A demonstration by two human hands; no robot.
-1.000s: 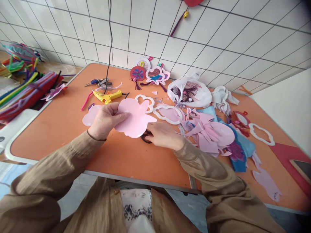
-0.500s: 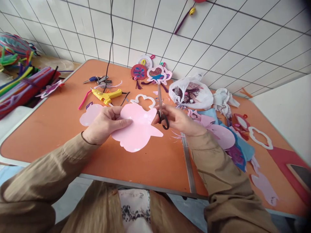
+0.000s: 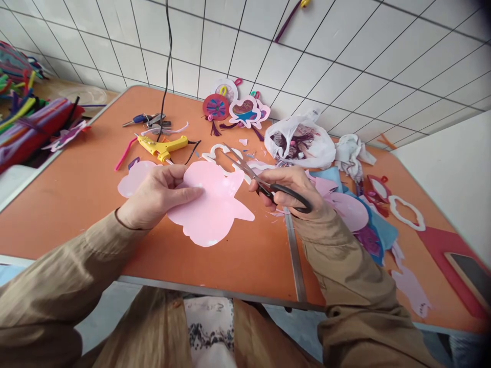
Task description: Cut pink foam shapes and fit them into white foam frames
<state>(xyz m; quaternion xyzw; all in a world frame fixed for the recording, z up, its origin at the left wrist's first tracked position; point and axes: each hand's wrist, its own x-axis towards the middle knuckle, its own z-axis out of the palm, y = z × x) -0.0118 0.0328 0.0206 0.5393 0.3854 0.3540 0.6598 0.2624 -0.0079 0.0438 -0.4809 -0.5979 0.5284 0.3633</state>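
Observation:
Between its thumb and fingers, my left hand (image 3: pixel 153 197) pinches a pink paper cutout (image 3: pixel 209 209) with a wavy outline and a pointed tab at its right. The cutout is held above the table. My right hand (image 3: pixel 293 186) is closed around the black handles of a pair of scissors (image 3: pixel 264 184). Their blades are a little apart and point up and to the left, past the upper right of the paper. Behind the blades lies a white wavy frame (image 3: pixel 209 155). A second pink cutout (image 3: pixel 134 179) rests left of my left hand and is partly hidden by it.
A yellow glue gun (image 3: pixel 163 147) and keys (image 3: pixel 153 121) lie at the back left. Finished ornaments (image 3: pixel 245 110) lean by the tiled wall. A white plastic bag (image 3: pixel 322 145), blue and pink scraps (image 3: pixel 351 209) and a phone (image 3: pixel 470 273) are on the right.
The scissors have turned from pointing straight up to pointing up and left, with the blades now apart. The pink cutout has shifted slightly left. The camera view has moved a little.

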